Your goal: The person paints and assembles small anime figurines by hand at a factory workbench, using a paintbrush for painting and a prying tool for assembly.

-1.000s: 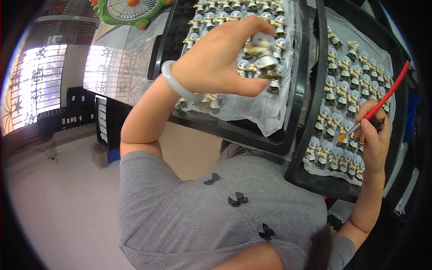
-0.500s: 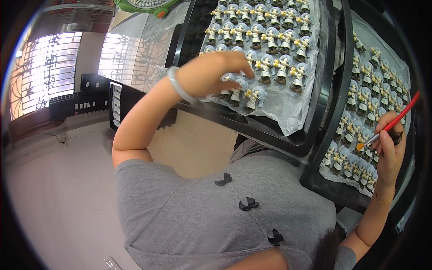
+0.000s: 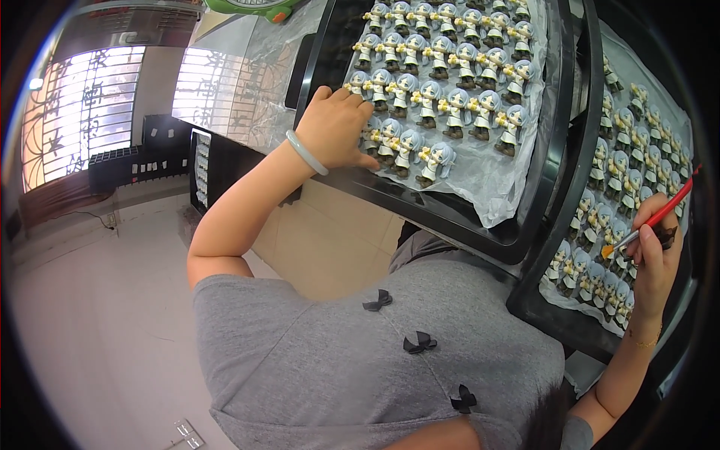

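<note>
My left hand (image 3: 337,129), with a pale bangle on its wrist, is over the near left corner of a black tray (image 3: 480,241). Its fingers bend downward beside the leftmost figurines, the thumb spread well away from them; no held thing shows. Rows of small figurines (image 3: 427,101) with pale blue hair and white outfits lie on the tray's white sheet. At the right, my right hand (image 3: 656,255) is closed around a paintbrush (image 3: 671,201) with a red handle and orange bristles. Its tip hangs over figurines (image 3: 600,217) in a second tray. Something dark and small (image 3: 665,237) shows against this hand.
The second black tray (image 3: 566,319) stands right of the first, its rim close by. A green fan (image 3: 255,6) sits at the far edge of a glossy table (image 3: 225,82). Black crates (image 3: 142,161) and another tray of figurines (image 3: 202,169) are at far left.
My left hand has moved left and back from above the middle rows to the tray's left side. My right hand keeps the paintbrush over the second tray. The view has shifted slightly.
</note>
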Available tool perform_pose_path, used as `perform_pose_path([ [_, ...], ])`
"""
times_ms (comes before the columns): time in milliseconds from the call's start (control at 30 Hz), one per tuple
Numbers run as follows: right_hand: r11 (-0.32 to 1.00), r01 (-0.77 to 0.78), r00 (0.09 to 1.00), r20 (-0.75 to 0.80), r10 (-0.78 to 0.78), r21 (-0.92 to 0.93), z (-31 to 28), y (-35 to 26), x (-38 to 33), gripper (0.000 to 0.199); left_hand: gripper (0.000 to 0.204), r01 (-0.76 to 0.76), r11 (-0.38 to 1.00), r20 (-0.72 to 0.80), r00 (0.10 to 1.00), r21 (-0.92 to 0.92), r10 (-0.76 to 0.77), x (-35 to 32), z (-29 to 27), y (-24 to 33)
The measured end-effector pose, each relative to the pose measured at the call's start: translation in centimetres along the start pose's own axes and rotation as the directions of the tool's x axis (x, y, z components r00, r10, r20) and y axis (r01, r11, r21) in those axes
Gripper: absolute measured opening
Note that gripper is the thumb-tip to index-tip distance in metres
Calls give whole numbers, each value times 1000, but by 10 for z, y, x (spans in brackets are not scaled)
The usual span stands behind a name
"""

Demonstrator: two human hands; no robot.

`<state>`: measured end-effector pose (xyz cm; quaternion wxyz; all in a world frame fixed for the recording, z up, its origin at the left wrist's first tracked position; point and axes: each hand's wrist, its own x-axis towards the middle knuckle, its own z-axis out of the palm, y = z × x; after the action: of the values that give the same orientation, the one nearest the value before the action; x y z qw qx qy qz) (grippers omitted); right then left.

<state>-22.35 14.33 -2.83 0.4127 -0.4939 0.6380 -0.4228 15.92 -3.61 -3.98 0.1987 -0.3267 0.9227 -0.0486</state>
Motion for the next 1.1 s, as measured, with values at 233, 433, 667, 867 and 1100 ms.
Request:
perform_pose_path([
  [233, 1000, 2, 1000, 2, -2, 10, -3, 3, -1, 13, 53, -85, 995, 22, 996, 46, 84, 0, -2, -1],
  [433, 1000, -13, 1000, 6, 13, -11, -3, 3, 0, 13, 54, 35, 999, 146, 989, -38, -29, 3, -11, 15],
  [667, 1000, -11, 1000, 0, 11, -20, -3, 4, 0, 15, 59, -79, 995, 38, 996, -65, 81, 5, -9, 17],
  [867, 1000, -12, 1000, 1, 12, -24, 0, 2, 0, 15, 61, -84, 996, 96, 992, -18, 85, 4, -6, 9],
  [1100, 1000, -13, 1000, 13, 14, -26, -1, 2, 0, 15, 63, -98, 987, 6, 995, -125, 99, 6, -16, 8],
])
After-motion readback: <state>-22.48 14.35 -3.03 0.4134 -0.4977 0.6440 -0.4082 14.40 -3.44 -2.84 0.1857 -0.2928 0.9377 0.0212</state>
